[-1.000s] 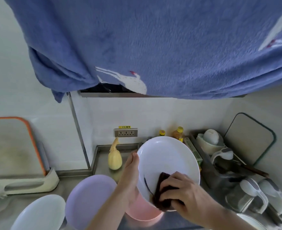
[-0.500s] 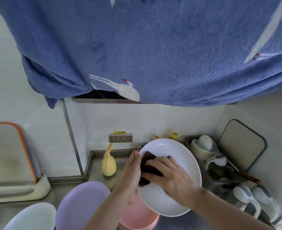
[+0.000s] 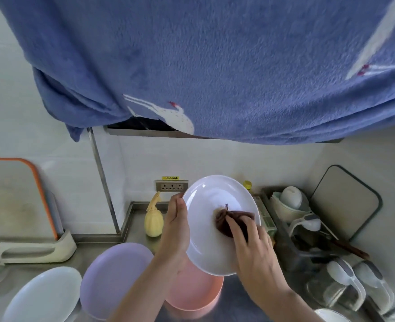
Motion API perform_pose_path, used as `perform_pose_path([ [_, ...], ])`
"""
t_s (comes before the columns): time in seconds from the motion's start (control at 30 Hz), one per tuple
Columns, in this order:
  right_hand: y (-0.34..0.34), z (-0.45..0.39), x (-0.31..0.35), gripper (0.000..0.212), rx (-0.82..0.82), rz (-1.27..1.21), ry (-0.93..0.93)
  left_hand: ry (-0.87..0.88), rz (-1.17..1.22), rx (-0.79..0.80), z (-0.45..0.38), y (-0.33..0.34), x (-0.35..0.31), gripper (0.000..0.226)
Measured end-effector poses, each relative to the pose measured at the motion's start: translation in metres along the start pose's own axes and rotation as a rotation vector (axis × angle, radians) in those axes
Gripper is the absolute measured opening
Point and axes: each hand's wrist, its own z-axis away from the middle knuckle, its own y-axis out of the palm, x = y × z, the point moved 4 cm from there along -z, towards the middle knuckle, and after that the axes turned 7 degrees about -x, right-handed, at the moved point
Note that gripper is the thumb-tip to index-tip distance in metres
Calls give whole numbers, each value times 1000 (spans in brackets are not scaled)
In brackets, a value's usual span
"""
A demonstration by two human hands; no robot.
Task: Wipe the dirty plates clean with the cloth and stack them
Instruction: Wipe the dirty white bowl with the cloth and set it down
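Observation:
My left hand (image 3: pixel 175 231) grips the left rim of a white plate (image 3: pixel 207 210), holding it tilted up above the counter. My right hand (image 3: pixel 250 247) presses a dark brown cloth (image 3: pixel 226 220) against the plate's inner face, toward its right side. Below the held plate sits a pink plate (image 3: pixel 192 296) on the steel counter. A lilac plate (image 3: pixel 113 277) lies to its left, and another white plate (image 3: pixel 43 296) lies at the lower left.
A blue fleece garment (image 3: pixel 215 66) fills the upper view. A yellow gourd (image 3: pixel 153 220) stands near the wall socket (image 3: pixel 171 185). A dish rack (image 3: pixel 308 228) with bowls, jugs and a board crowds the right. An orange-edged cutting board (image 3: pixel 13 198) stands at left.
My right hand has swept the cloth from the plate's lower edge, up to its left rim, then across to the right side. The plate stays tilted in my left hand.

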Motion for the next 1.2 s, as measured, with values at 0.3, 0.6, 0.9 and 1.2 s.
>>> perform_pose_path([
  [0.3, 0, 23, 39, 49, 67, -446, -90, -76, 24, 46, 2, 17, 7, 37],
  [0.6, -17, 3, -59, 24, 91, -77, -345, -59, -109, 119, -14, 4, 4, 33],
  [0.9, -22, -47, -46, 61, -53, -133, -178, -214, -92, 215, -1, 28, 28, 33],
  [1.2, -9, 39, -32, 28, 221, -355, -278, -240, -129, 166, -4, 59, 58, 35],
])
